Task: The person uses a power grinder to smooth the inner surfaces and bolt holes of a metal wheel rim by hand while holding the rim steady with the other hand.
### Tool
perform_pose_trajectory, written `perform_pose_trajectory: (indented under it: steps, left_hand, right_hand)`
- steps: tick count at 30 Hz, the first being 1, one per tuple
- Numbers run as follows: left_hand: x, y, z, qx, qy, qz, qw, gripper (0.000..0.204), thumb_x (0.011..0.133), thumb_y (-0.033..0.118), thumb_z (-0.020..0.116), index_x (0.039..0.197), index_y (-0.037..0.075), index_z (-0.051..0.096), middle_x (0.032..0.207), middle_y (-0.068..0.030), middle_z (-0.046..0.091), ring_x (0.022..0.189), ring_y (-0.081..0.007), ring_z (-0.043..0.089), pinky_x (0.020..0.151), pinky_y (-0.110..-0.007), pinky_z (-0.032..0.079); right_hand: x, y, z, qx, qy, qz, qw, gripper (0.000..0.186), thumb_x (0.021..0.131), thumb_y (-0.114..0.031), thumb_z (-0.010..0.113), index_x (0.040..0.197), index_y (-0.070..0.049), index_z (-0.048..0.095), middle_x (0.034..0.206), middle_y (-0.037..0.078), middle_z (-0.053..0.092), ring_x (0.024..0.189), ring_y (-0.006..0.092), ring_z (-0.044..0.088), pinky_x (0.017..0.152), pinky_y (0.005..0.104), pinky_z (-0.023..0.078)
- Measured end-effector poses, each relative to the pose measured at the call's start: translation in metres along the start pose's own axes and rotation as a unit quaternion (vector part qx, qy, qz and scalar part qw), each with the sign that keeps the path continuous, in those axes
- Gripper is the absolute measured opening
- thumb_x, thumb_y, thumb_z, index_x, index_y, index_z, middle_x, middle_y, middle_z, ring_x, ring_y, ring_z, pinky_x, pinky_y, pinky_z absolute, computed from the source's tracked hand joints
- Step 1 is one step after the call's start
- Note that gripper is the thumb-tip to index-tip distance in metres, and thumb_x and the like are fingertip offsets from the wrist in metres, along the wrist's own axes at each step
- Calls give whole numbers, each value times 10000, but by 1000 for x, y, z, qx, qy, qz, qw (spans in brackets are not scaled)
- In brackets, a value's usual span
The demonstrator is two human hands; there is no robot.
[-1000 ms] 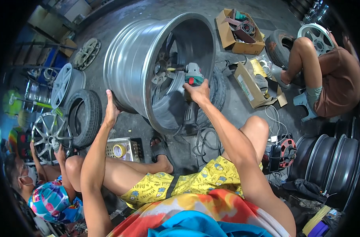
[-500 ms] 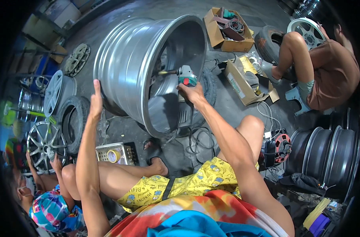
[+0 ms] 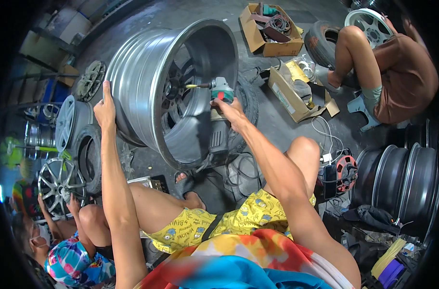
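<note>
A large bare-metal wheel rim (image 3: 142, 91) stands before me, its hollow side facing right and toward me. My left hand (image 3: 105, 108) is closed at its left edge, thumb pointing up; the other fingers are partly hidden. In my right hand (image 3: 229, 111) is a green and grey angle grinder (image 3: 221, 90), held at the mouth of the rim. Its thin yellowish bit (image 3: 194, 86) points left into the hollow, toward the spokes (image 3: 174, 89). From this angle I cannot tell whether the bit touches metal.
A tyre (image 3: 248, 108) lies behind the rim, and a cable (image 3: 241, 173) coils below the grinder. Cardboard boxes (image 3: 282, 98) with tools stand at the right. One person (image 3: 397, 82) sits far right, another (image 3: 68, 255) at lower left. Black rims (image 3: 390, 178) line the right side.
The rim has turned, showing more of its spokes. My left hand has gone from stretched fingers to closed at the rim's edge. The whole view has shifted slightly.
</note>
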State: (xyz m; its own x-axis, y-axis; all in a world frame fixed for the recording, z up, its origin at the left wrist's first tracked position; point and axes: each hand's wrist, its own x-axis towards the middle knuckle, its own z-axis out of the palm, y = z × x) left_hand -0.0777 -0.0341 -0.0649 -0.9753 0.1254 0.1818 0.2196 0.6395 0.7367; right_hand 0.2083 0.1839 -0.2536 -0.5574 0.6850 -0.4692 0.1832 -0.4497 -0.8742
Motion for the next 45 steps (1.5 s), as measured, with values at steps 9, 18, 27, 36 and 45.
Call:
perform_pose_trajectory:
  steps: [9, 18, 27, 36, 45]
  left_hand:
    - [24, -7, -2, 48, 50, -40, 997, 1081, 791, 859, 592, 1276, -104, 666, 1299, -298, 666, 1283, -396, 609, 1118, -452, 421]
    - [41, -52, -2, 47, 86, 48, 994, 720, 900, 723, 591, 999, 32, 769, 984, -255, 738, 1009, -426, 689, 898, -476, 503]
    - [26, -36, -14, 53, 65, 50, 995, 683, 926, 688, 593, 798, 22, 667, 774, -195, 675, 803, -375, 646, 782, -462, 483]
    - [21, -33, -11, 69, 68, 44, 994, 645, 930, 676, 592, 853, 46, 709, 794, -174, 681, 817, -361, 656, 792, -445, 492]
    - [21, -31, -9, 52, 74, 54, 994, 676, 929, 698, 571, 844, 37, 685, 779, -173, 662, 793, -358, 630, 762, -464, 467]
  right_hand:
    - [-25, -28, 42, -186, 60, -152, 969, 896, 672, -425, 891, 1262, 48, 410, 1175, 266, 646, 1093, 372, 668, 953, 430, 517]
    - [-36, -48, 83, -252, 76, -376, 888, 756, 725, -187, 867, 1248, 6, 357, 1119, 296, 660, 1062, 465, 676, 905, 485, 536]
    - [-26, -47, 83, -283, 54, -302, 909, 727, 742, -180, 859, 1209, 12, 336, 1053, 301, 683, 998, 460, 704, 864, 474, 551]
    - [-40, -43, 86, -282, 37, -250, 926, 732, 737, -252, 861, 1181, 19, 346, 1059, 322, 676, 992, 463, 705, 891, 481, 549]
    - [-32, -41, 82, -277, 62, -307, 909, 726, 744, -238, 855, 1184, 24, 340, 1098, 310, 670, 1005, 431, 704, 894, 460, 553]
